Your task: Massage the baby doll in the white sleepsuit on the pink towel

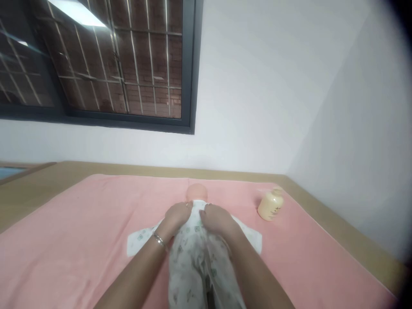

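A baby doll (197,192) lies on its back on a pink towel (80,223), head pointing away from me. It wears a white patterned sleepsuit (189,262). My left hand (176,216), with a bracelet at the wrist, rests on the doll's chest near the collar, fingers curled on the fabric. Beside it, my right hand (216,218) also lies curled on the sleepsuit at the chest. Both hands nearly touch at the garment's front opening.
A pale yellow bottle (271,205) lies tilted on the towel to the right of the doll. The towel covers a tan table (347,236) set into a corner of white walls. A dark-framed window (96,64) is up left.
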### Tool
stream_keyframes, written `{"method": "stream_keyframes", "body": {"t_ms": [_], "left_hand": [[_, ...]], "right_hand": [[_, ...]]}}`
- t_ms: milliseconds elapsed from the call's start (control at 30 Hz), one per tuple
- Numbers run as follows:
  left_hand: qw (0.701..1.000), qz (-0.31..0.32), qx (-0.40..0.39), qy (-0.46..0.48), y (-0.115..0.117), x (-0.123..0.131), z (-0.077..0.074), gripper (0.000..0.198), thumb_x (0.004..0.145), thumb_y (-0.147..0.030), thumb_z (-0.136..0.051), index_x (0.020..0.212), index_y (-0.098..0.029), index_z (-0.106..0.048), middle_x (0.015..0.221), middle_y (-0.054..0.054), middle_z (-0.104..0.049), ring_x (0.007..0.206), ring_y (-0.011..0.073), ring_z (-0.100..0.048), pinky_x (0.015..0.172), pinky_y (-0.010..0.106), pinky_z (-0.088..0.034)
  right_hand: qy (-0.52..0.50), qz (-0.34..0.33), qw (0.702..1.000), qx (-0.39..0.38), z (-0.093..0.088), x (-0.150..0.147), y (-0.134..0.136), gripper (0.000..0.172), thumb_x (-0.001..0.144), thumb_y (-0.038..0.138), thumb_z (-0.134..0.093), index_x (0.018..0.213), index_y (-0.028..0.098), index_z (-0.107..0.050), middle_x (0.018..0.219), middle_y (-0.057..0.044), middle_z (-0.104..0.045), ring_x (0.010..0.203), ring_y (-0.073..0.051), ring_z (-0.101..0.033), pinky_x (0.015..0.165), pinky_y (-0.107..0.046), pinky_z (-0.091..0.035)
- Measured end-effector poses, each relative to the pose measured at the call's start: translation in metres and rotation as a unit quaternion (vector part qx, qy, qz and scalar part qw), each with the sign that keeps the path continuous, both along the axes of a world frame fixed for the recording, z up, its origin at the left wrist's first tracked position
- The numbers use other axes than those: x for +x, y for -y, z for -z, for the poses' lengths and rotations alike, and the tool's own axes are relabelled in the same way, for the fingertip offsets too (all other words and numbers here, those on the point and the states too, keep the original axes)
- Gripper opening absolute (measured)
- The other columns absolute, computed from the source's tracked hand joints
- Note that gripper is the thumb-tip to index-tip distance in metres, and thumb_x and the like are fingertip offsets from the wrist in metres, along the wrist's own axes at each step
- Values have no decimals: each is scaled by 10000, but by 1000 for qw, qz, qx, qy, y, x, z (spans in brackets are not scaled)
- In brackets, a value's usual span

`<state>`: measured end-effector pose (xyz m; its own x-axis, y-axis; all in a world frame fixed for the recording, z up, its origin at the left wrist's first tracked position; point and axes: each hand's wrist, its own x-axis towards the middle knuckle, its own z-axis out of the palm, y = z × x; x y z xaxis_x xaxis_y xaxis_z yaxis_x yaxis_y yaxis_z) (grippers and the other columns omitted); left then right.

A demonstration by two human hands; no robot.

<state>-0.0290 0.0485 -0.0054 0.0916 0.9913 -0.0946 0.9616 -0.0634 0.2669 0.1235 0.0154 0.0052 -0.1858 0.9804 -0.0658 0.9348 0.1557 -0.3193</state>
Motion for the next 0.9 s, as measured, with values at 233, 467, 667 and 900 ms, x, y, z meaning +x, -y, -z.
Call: {"method": "stream_keyframes", "body": {"t_ms": [233,467,667,900], "left_hand": [[978,68,188,-53,26,22,27,515,929,-411,-341,1176,-26,-577,1211,248,-578,1174,338,-508,1000,435,-325],[993,-4,-14,119,-15,-8,19,665,932,-568,-171,1027,-123,-656,1097,174,-671,976,268,-639,785,323,-441],[990,17,124,-65,16,7,26,591,961,-453,-234,1169,-27,-588,1164,231,-619,1104,335,-570,947,418,-370],[984,49,158,-68,26,11,32,613,953,-469,-292,1260,9,-522,1297,269,-521,1235,356,-468,1031,448,-304]], "right_hand": [[-57,105,990,-72,19,18,-45,670,977,454,-126,1192,50,-615,1224,-210,-599,1127,-292,-573,904,-376,-419],[63,95,987,110,33,-18,-15,607,960,482,-259,1142,18,-606,1110,-277,-616,1068,-364,-567,953,-484,-322],[-16,119,993,20,37,-6,-39,727,974,527,-106,1107,60,-647,1097,-234,-648,1061,-315,-593,933,-431,-362],[-18,97,995,-19,30,9,-36,778,959,576,-66,1128,84,-645,1124,-213,-645,1055,-314,-599,876,-413,-412]]}}
